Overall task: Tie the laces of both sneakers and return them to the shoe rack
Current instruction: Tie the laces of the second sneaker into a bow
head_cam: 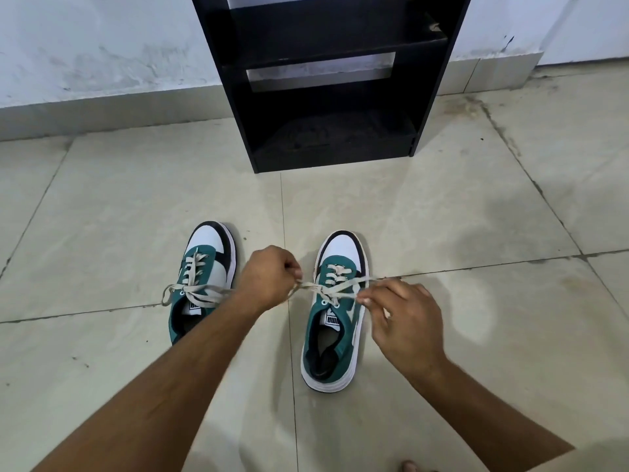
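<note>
Two green, white and black sneakers stand on the tiled floor, toes pointing away from me. The left sneaker (204,267) has a bow in its cream laces; my left forearm covers its heel. The right sneaker (335,321) has its laces (335,288) pulled out sideways and crossed over the tongue. My left hand (269,279) is closed on one lace end to the left of that shoe. My right hand (405,321) pinches the other lace end on the shoe's right side.
A black shoe rack (326,80) stands against the white wall straight ahead, its bottom shelf (333,137) open and dusty. Pale floor tiles (442,206) with dark grout lines lie between the rack and the shoes. A bare toe (410,466) shows at the bottom edge.
</note>
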